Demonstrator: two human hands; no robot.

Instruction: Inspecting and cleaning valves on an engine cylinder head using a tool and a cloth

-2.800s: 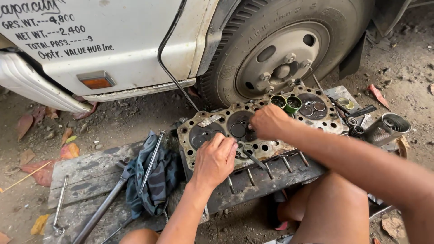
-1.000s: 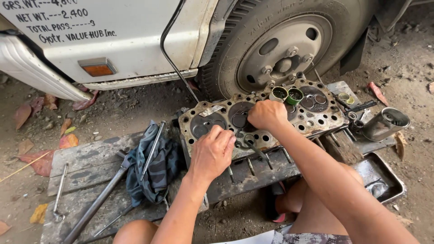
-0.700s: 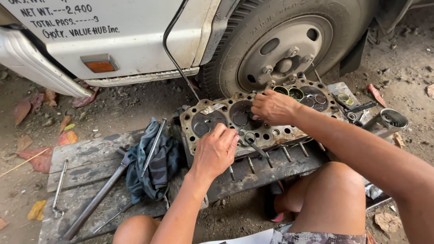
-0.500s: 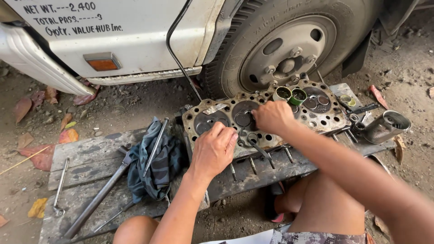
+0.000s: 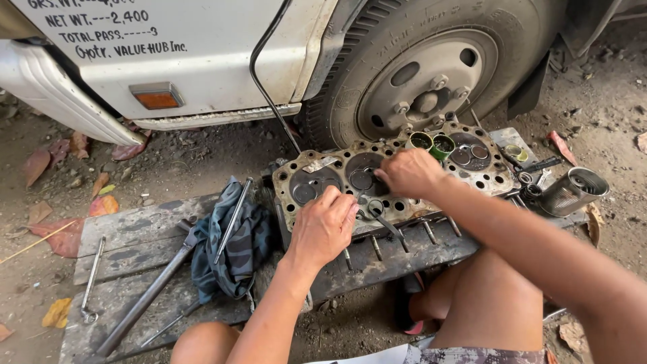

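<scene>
A greasy engine cylinder head (image 5: 323,176) lies face up on a wooden board (image 5: 135,232), with round chambers and valves showing. My left hand (image 5: 323,226) rests on its near edge, fingers curled over the metal beside a small dark tool (image 5: 384,226). My right hand (image 5: 411,172) is over the middle of the head, fingers pinched together at a valve (image 5: 362,179); what it pinches is hidden. Two small green-rimmed cups (image 5: 431,143) stand on the head just beyond my right hand.
A white vehicle body (image 5: 202,61) and its wheel (image 5: 424,74) stand close behind. A dark rag (image 5: 232,246), long bars (image 5: 145,296) and a wrench (image 5: 91,280) lie on the board at left. A metal can (image 5: 573,192) lies at right. My knees are below.
My right hand has shifted slightly left across the head, toward the middle chamber. My left hand has stayed on the near edge. The view has drifted a little.
</scene>
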